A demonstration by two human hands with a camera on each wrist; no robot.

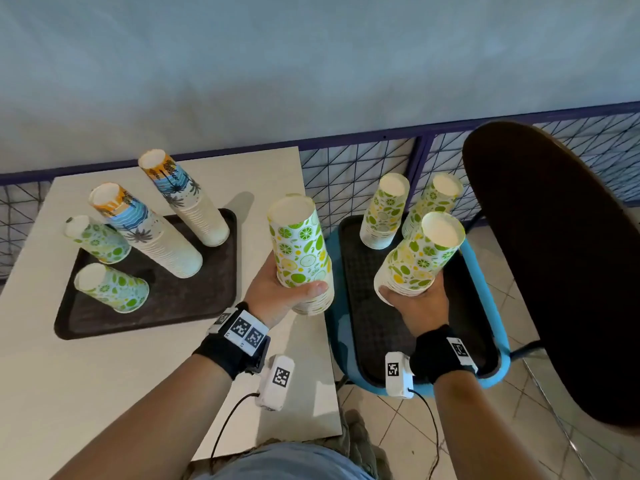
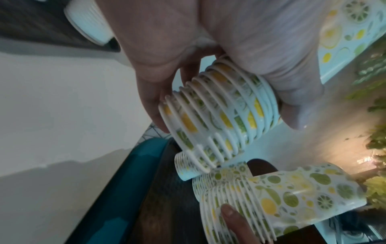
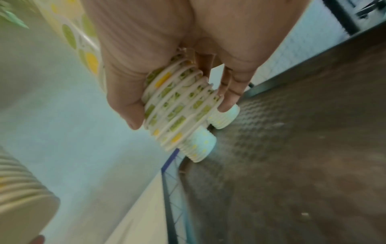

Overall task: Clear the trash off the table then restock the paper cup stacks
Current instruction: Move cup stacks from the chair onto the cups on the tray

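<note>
Holding one lime cup stack point(image 1: 300, 251) in left hand point(image 1: 277, 294), another point(image 1: 417, 258) in right hand point(image 1: 420, 303), fingers curled round the bases, above table edge and chair tray point(image 1: 367, 327). Risk: tilted right stack sliding apart.

Left hand point(image 1: 277, 295): fingers hidden behind lemon-print cup stack point(image 1: 300, 251); thumb alone showing in head view. Right hand point(image 1: 419, 306): fingers concealed under second lemon-print stack point(image 1: 417, 258). Dark round chair back point(image 1: 554, 265): cut off at right edge, covering floor and part of blue chair seat point(image 1: 498, 327). Right wrist view blurred throughout; ribbed cup stack point(image 3: 25, 194) cropped at lower left, print unreadable. Left wrist view: greenery point(image 2: 376, 140) at right edge smeared, unidentifiable. Wristband marker codes point(image 1: 246, 331): too small to read.
</note>
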